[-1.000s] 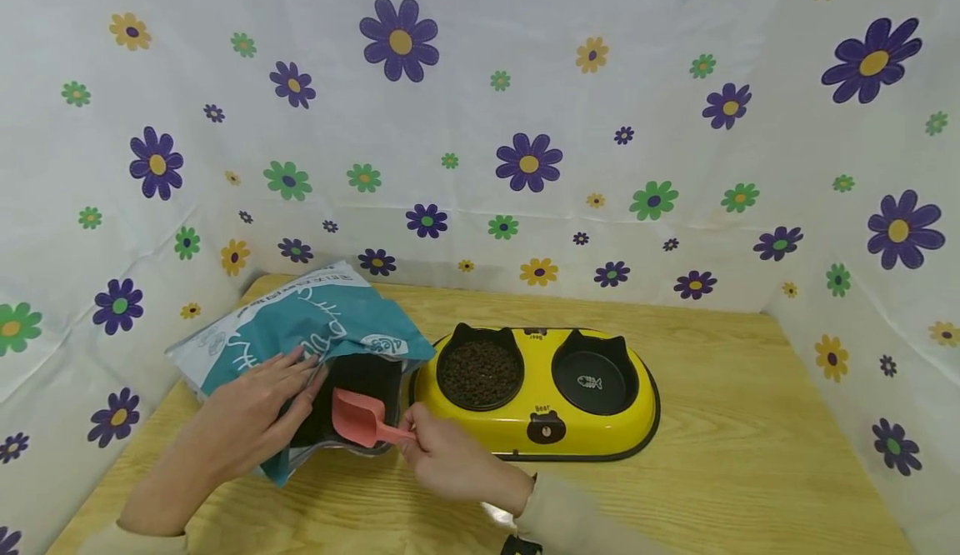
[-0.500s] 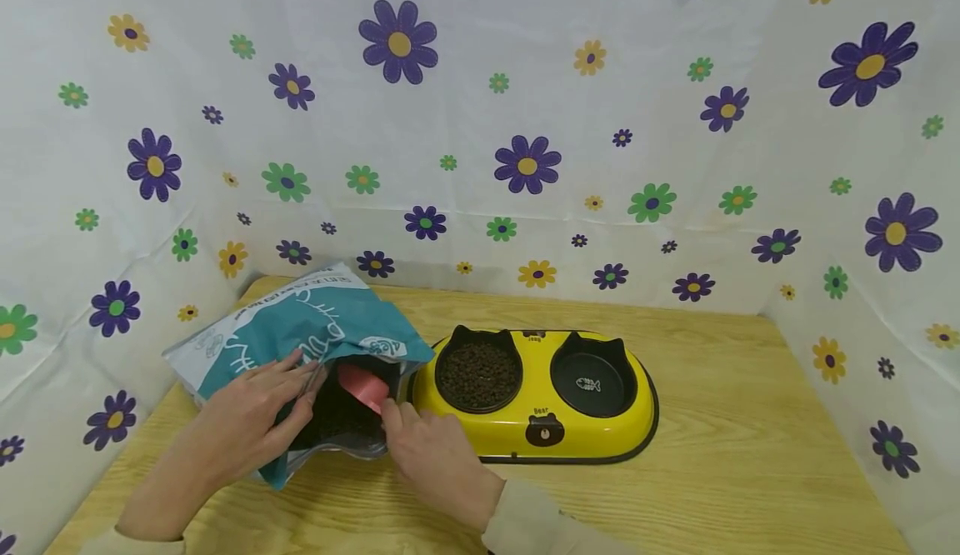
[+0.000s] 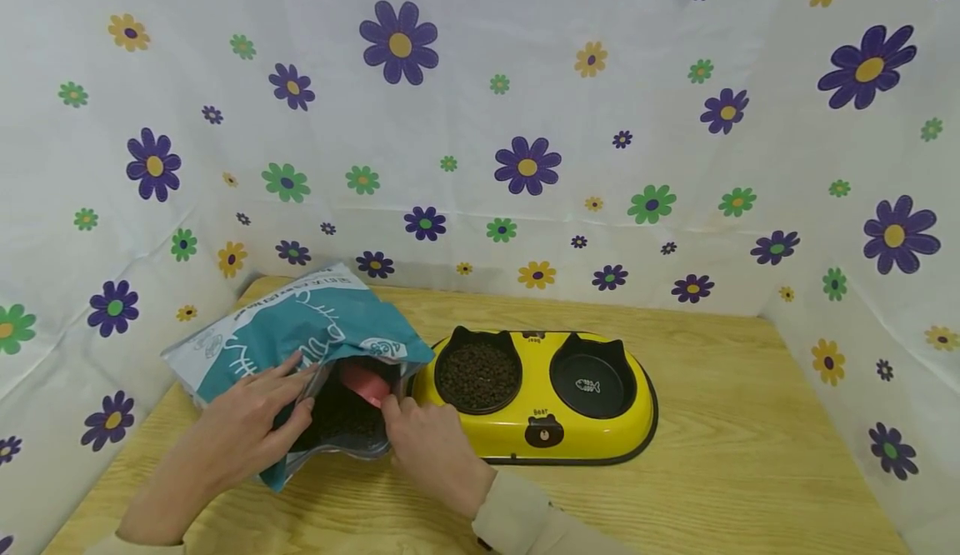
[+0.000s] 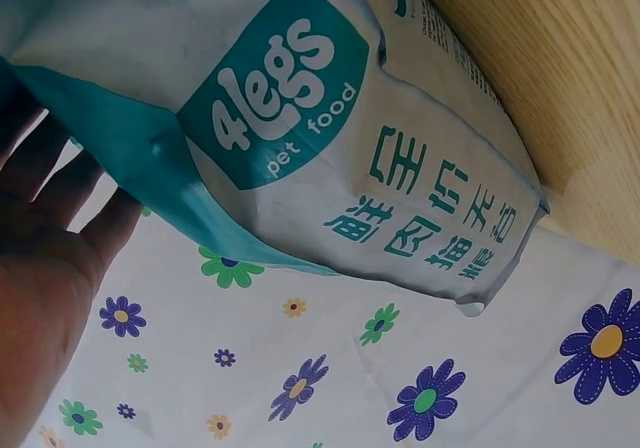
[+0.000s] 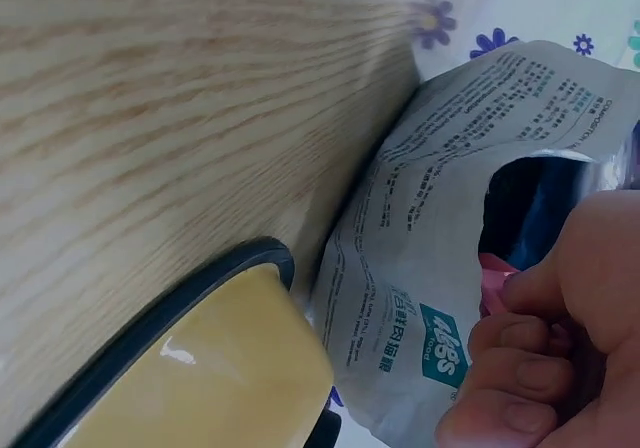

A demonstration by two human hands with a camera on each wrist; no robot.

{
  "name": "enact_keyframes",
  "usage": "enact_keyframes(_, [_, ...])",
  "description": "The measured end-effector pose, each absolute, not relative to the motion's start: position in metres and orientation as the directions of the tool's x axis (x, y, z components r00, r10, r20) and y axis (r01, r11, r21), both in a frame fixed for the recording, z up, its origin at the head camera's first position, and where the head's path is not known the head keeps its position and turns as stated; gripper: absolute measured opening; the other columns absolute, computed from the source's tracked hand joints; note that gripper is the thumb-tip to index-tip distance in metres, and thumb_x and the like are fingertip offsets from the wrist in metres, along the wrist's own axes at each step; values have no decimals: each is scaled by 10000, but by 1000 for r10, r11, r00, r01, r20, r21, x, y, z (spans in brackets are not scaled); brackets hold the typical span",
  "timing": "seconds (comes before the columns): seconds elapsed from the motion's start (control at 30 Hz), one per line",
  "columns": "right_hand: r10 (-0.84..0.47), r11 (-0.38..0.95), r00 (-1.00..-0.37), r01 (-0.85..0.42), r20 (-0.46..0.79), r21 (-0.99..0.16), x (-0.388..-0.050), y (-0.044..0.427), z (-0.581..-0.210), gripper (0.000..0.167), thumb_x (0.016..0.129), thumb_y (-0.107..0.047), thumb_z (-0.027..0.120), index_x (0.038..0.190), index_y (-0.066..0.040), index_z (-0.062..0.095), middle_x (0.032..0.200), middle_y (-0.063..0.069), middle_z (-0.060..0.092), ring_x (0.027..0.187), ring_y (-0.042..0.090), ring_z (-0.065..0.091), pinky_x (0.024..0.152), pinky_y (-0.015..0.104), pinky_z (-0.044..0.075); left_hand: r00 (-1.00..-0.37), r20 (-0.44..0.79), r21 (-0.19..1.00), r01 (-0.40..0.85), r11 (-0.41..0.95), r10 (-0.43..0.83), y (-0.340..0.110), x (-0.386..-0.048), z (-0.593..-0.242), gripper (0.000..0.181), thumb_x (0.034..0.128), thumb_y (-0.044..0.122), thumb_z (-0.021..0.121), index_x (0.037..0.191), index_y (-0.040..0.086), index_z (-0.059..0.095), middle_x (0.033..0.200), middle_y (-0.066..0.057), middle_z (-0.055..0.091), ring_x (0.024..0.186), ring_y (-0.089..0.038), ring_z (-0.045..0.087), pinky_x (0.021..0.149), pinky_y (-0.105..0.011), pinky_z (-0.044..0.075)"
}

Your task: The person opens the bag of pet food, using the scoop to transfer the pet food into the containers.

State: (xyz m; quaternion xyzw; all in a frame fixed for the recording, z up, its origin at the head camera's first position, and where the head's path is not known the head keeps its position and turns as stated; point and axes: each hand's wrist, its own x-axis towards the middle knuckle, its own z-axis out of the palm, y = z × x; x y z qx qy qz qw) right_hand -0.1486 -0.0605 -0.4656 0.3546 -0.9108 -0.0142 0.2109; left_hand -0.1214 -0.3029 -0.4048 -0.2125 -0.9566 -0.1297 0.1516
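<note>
A teal and white pet food bag lies on its side at the left, its dark mouth towards the person and kibble dimly visible inside. My left hand holds the bag's rim, fingers over the outside and thumb at the opening. In the left wrist view, the fingers of that left hand are partly hidden by the bag. My right hand grips the handle of a pink scoop, whose front end is inside the bag. The right wrist view shows curled fingers of the right hand at the scoop.
Just right of the bag stands a yellow double feeder. Its left black bowl holds brown kibble; a fish drawing shows on the floor of the right bowl. A flower-print cloth surrounds the wooden table.
The right hand has moved left and pushed the scoop from the bag's mouth deeper inside, its front end now tilted inward. The left hand stays at the rim, nearly still.
</note>
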Motion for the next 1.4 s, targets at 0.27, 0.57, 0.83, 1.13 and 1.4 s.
enact_keyframes(0.27, [-651, 723, -724, -683, 230, -104, -147, -63, -467, 99, 899, -185, 652, 877, -151, 562, 633, -59, 542, 454, 70, 449, 367, 215, 287, -871, 343, 200, 434, 879, 352, -302, -120, -406, 387, 946, 164, 668, 1314, 50, 700, 1340, -185, 686, 1272, -433, 628, 972, -654, 511])
enact_keyframes(0.57, [-571, 556, -818, -445, 66, -702, -150, -55, -469, 255, 1066, -193, 490, 980, -93, 708, 673, -93, 533, 564, 22, 448, 531, 164, 372, -873, 338, 216, 435, 874, 351, -301, -118, -409, 370, 953, 167, 664, 1304, 59, 709, 1322, -162, 702, 1278, -422, 626, 961, -651, 516])
enact_keyframes(0.83, [-552, 352, -833, -186, -43, -917, -148, -51, -471, 332, 1079, -205, 470, 907, -51, 708, 628, -63, 451, 532, 71, 363, 511, 205, 300, -865, 366, 204, 434, 878, 342, -299, -118, -410, 351, 937, 147, 670, 1269, 46, 727, 1283, -171, 720, 1223, -422, 663, 937, -642, 535])
enact_keyframes(1.13, [-534, 178, -833, 62, -149, -982, -142, -37, -465, 346, 1094, -203, 450, 998, 10, 705, 624, -27, 404, 485, 124, 274, 458, 252, 248, -872, 346, 203, 430, 880, 347, -298, -122, -409, 365, 959, 171, 651, 1299, 53, 711, 1312, -163, 706, 1261, -419, 640, 963, -638, 524])
enact_keyframes(1.4, [-502, 271, -863, -104, -48, -957, -144, -27, -464, 332, 1095, -248, 469, 1064, -44, 729, 663, -45, 440, 538, 98, 315, 525, 226, 277, -862, 377, 191, 431, 882, 339, -300, -123, -409, 357, 932, 154, 673, 1269, 51, 729, 1286, -167, 719, 1233, -423, 656, 939, -633, 531])
